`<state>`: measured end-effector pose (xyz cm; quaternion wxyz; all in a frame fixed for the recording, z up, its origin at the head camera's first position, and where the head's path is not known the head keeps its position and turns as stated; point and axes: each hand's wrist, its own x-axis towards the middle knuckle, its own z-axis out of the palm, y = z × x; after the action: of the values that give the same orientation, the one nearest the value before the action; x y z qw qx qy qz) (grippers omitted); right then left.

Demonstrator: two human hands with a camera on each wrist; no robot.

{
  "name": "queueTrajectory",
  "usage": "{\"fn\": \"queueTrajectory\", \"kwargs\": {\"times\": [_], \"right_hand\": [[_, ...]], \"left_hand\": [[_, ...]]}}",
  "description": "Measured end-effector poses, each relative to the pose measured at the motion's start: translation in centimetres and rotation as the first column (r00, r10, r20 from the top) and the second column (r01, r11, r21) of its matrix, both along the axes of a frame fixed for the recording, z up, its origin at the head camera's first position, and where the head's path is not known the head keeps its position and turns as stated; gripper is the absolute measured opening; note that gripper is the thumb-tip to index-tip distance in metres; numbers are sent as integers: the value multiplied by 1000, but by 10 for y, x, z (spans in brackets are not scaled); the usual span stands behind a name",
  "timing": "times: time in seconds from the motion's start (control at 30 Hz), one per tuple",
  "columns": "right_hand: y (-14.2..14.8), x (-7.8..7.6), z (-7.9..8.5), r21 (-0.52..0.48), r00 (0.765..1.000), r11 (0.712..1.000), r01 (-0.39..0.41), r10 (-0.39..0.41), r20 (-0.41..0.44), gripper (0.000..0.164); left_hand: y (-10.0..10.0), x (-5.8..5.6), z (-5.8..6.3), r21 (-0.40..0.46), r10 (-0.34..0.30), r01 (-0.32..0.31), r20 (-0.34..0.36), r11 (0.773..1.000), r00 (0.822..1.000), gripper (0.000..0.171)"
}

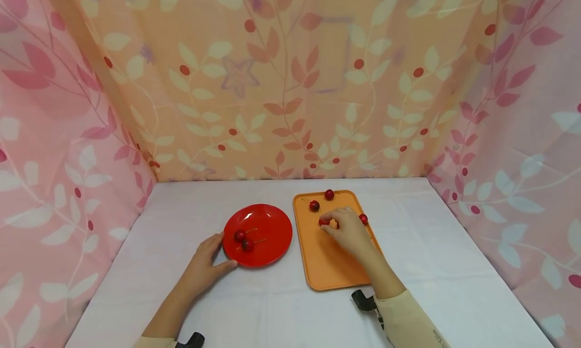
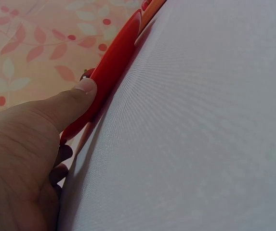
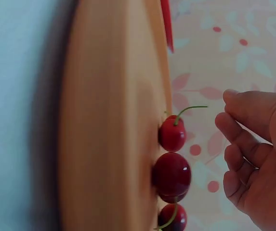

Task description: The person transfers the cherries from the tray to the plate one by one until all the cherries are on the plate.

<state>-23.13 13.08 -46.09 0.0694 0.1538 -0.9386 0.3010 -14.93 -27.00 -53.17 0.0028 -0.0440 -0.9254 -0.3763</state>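
My left hand (image 1: pixel 206 267) holds the rim of a glossy red plate (image 1: pixel 274 227), fingers along its left edge. In the left wrist view, the thumb (image 2: pixel 82 91) rests on the plate rim (image 2: pixel 116 57). Two stemmed cherries (image 1: pixel 247 244) lie on the plate. Over the orange tray (image 1: pixel 324 267), my right hand (image 1: pixel 349 232) has thumb and forefinger close together beside a red cherry (image 1: pixel 323 221). In the right wrist view, this hand (image 3: pixel 258 149) is apart from the cherries, its fingertips near one cherry's (image 3: pixel 172 134) green stem, with nothing visible between them.
More cherries lie at the tray's far end, one dark cherry (image 1: pixel 314 206) and another cherry (image 1: pixel 329 194), and one cherry (image 1: pixel 363 219) is by its right edge. A white cloth (image 1: pixel 268 307) covers the table. Patterned curtains (image 1: pixel 290 85) enclose the back and sides.
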Motion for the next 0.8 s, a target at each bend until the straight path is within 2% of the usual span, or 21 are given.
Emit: {"fn": "queueTrajectory", "kwargs": {"times": [0.2, 0.43, 0.5, 0.67, 0.8], "right_hand": [[1, -7, -10, 8, 1000, 1000, 5, -5, 12, 19], [1, -7, -22, 51, 999, 999, 11, -12, 34, 18], [0, -7, -24, 61, 1000, 998, 10, -12, 27, 17], [-3, -9, -25, 40, 1000, 999, 5, -5, 0, 15], [-5, -9, -25, 32, 1000, 999, 13, -13, 4, 12]], "left_hand": [[1, 0, 2, -2, 0, 0, -25, 1000, 1000, 98], [2, 1, -1, 20, 0, -1, 27, 1000, 1000, 99], [2, 1, -1, 14, -3, 3, 21, 1000, 1000, 99], [1, 0, 0, 3, -3, 3, -16, 1000, 1000, 99], [0, 0, 0, 6, -4, 4, -14, 1000, 1000, 99]]}}
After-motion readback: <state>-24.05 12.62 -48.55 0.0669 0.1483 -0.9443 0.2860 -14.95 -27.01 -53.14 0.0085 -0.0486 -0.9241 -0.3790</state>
